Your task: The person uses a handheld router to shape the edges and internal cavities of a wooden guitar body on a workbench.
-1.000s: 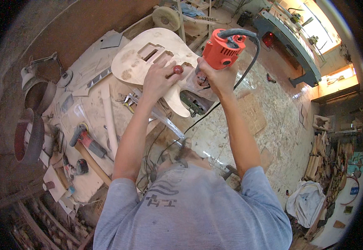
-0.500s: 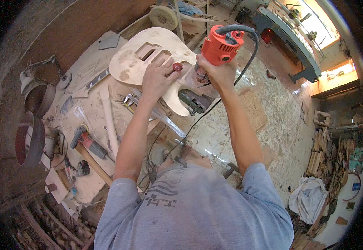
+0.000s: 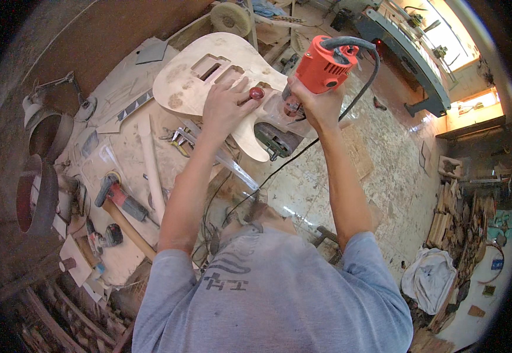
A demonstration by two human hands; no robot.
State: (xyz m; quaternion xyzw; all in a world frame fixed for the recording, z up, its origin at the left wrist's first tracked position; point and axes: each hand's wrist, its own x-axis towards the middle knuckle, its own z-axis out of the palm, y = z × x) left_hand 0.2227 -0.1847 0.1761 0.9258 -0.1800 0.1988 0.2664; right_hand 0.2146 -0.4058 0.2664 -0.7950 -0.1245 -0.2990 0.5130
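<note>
Fingers of our left hand reach across the pale wooden guitar body, bent beside a dark red ball knob; whether they grip it, we cannot tell. Our right hand wraps around the lower part of an orange-red router, near the body's neck end. The body lies in front of us, its cutouts facing up. A black cable loops from the router's top, and a red-and-grey power tool lies to our left.

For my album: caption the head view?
Right hand grips a red corded power tool over a pale wooden guitar body.
</note>
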